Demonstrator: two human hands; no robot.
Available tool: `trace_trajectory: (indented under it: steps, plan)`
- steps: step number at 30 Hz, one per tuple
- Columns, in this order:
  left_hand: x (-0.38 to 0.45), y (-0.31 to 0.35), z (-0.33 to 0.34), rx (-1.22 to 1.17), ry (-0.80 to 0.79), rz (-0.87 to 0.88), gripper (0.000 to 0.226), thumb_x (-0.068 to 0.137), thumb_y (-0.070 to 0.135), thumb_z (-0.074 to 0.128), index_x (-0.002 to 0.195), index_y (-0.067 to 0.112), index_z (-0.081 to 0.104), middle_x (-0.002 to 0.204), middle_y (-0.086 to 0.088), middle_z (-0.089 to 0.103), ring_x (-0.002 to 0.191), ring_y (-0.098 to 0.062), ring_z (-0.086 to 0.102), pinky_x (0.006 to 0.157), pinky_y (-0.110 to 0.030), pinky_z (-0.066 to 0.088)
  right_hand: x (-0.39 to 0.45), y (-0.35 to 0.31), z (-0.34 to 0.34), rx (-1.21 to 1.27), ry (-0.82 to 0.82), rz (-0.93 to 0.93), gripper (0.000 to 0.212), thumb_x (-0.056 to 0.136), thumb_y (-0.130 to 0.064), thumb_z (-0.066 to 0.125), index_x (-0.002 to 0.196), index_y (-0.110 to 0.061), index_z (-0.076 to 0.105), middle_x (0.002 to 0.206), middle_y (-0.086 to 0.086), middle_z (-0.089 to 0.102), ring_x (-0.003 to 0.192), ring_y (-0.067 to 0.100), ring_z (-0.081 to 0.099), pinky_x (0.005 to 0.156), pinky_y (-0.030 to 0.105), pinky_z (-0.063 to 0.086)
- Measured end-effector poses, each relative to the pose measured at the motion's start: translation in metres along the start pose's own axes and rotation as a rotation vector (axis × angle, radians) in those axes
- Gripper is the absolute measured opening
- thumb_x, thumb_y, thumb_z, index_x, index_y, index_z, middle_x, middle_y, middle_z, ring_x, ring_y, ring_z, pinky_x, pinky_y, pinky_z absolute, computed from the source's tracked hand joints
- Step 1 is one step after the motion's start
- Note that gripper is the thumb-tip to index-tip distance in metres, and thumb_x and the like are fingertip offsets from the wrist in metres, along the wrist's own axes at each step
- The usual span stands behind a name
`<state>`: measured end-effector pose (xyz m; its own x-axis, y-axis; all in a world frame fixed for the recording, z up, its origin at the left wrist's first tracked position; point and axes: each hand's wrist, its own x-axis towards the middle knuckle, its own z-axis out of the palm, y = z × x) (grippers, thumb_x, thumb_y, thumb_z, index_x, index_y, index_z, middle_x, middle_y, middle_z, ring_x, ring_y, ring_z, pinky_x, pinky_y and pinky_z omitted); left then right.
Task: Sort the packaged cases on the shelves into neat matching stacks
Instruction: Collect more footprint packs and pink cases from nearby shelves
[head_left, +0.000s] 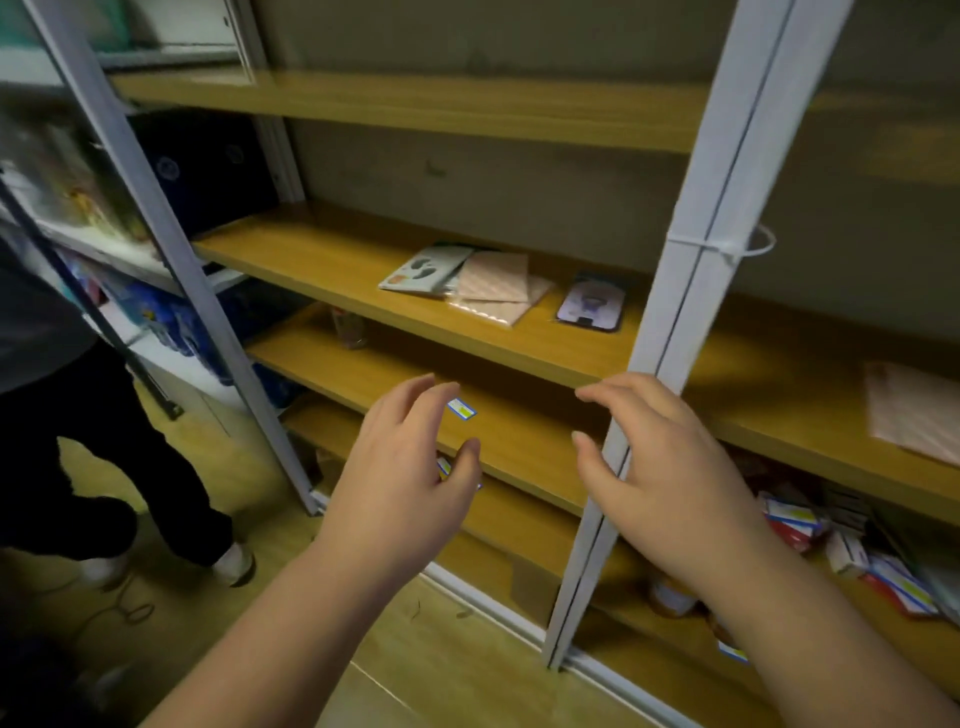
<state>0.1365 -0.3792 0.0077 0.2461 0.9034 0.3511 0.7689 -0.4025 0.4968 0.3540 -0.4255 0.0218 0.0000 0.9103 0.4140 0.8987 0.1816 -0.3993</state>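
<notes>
Smooth wood-grain shelf boards (332, 260) sit in a frame of pale grey metal uprights (691, 291), one of them bound with a thin white plastic cable tie (737, 244). On the middle board lie the flat packaged cases: a grey-green rectangular pack printed with dark footprint shapes (423, 267), its long axis running from front-left toward back-right; beside and partly under it, two glossy clear-wrapped pink cases with a fine diamond pattern (498, 291), overlapping and skewed to one another; just to their right, apart, a dark-edged lilac phone-shaped case (592, 304), long axis pointing roughly away toward the wall.

Both bare hands hover in front of the lower boards and hold nothing. The left hand (400, 478) has loosely bent fingers spread apart, thumb out. The right hand (660, 467) is likewise relaxed, fingers apart and gently curved, in front of the upright.

On the lowest board at the right lies a jumbled heap of small red, white and blue boxes (810, 530). Another person's dark trouser legs (104, 467) stand at the left.
</notes>
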Motion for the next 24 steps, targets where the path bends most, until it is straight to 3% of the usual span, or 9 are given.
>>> trace_trajectory:
  steps: [5,9,13,17,21,24]
  plan:
    - [0.042,-0.024,0.007,0.014,-0.001,0.010,0.059,0.095,0.043,0.058,0.151,0.030,0.040,0.154,0.014,0.037,0.142,-0.003,0.028,0.107,-0.021,0.026,0.049,0.000,0.029,0.011,0.019,-0.013,0.041,0.092,-0.040,0.055,0.132,-0.030,0.053,0.128,-0.014,0.050,0.118,0.006,0.046,0.098,0.029,0.043]
    - [0.082,-0.049,0.004,0.051,-0.007,-0.010,0.060,0.093,0.047,0.056,0.149,0.031,0.042,0.154,0.013,0.039,0.142,-0.004,0.028,0.109,-0.024,0.027,0.100,0.002,0.055,0.048,0.032,-0.015,0.041,0.092,-0.043,0.054,0.131,-0.031,0.053,0.127,-0.016,0.050,0.106,-0.001,0.044,0.084,0.020,0.038]
    - [0.117,-0.072,-0.003,0.097,0.012,-0.046,0.061,0.091,0.052,0.053,0.148,0.034,0.042,0.150,0.016,0.041,0.134,0.004,0.028,0.106,-0.023,0.026,0.148,-0.002,0.074,0.102,0.025,-0.030,0.040,0.091,-0.040,0.055,0.130,-0.030,0.055,0.125,-0.015,0.053,0.112,0.004,0.049,0.089,0.021,0.040]
    - [0.151,-0.089,-0.002,0.091,-0.013,-0.069,0.062,0.091,0.056,0.050,0.149,0.037,0.038,0.151,0.017,0.039,0.136,0.001,0.029,0.107,-0.025,0.032,0.180,0.002,0.089,0.097,0.001,-0.009,0.039,0.093,-0.041,0.055,0.131,-0.035,0.051,0.126,-0.019,0.049,0.107,-0.005,0.038,0.083,0.011,0.029]
    - [0.188,-0.107,0.013,0.012,-0.044,-0.039,0.059,0.093,0.055,0.049,0.148,0.036,0.040,0.150,0.018,0.040,0.131,0.006,0.028,0.102,-0.024,0.033,0.192,0.013,0.100,0.086,-0.023,0.034,0.037,0.093,-0.043,0.053,0.130,-0.039,0.049,0.126,-0.021,0.047,0.107,-0.005,0.040,0.085,0.016,0.034]
    - [0.220,-0.125,0.025,-0.048,-0.092,-0.022,0.053,0.096,0.052,0.051,0.146,0.034,0.044,0.150,0.013,0.044,0.137,-0.007,0.036,0.103,-0.029,0.038,0.199,0.017,0.108,0.059,-0.028,0.092,0.038,0.094,-0.043,0.053,0.131,-0.038,0.049,0.128,-0.020,0.047,0.110,-0.003,0.039,0.089,0.018,0.035]
